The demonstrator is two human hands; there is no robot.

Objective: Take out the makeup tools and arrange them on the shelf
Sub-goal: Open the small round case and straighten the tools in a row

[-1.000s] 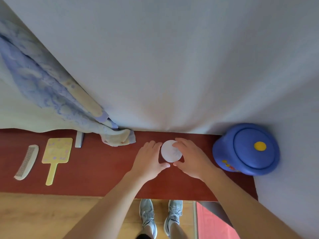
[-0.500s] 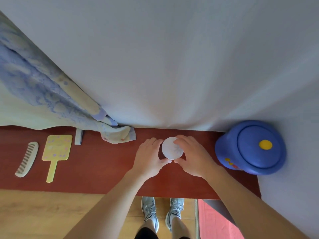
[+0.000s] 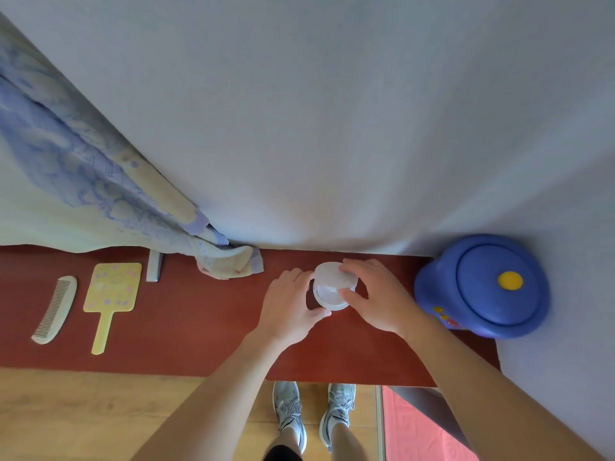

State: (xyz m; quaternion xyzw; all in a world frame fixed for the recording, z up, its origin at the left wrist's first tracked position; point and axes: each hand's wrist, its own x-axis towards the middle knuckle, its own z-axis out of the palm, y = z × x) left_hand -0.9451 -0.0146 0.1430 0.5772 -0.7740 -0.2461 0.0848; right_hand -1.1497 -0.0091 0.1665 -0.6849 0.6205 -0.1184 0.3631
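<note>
Findings, centre frame: my left hand (image 3: pixel 289 304) is curled round the left side of a round white compact (image 3: pixel 327 299), thumb under its lower edge. My right hand (image 3: pixel 379 297) pinches the lid (image 3: pixel 336 277), which sits tilted above the base. The compact is over the red shelf (image 3: pixel 199 327), near the back wall. I cannot tell whether its base rests on the wood or is held just clear.

Step in hand, as I judge it: handling the compact before it joins the row. The next move calls for seating the lid flat, then setting the piece down level.

Clearances:
- Right: the blue lidded container (image 3: pixel 482 287) stands at the shelf's end against the wall, just beside my right wrist. There is little room that way.
- Left: bare shelf runs to the yellow hand mirror (image 3: pixel 111 294) and the comb (image 3: pixel 55 309), which lie side by side, apart.
- Upper left: a patterned cloth (image 3: pixel 229 264) drapes onto the back of the shelf, beside a small grey item (image 3: pixel 154 266) I cannot identify.
- Front edge: it crosses the lower frame, with wooden floor (image 3: pixel 83 414) below it, so anything set down should sit well back.
</note>
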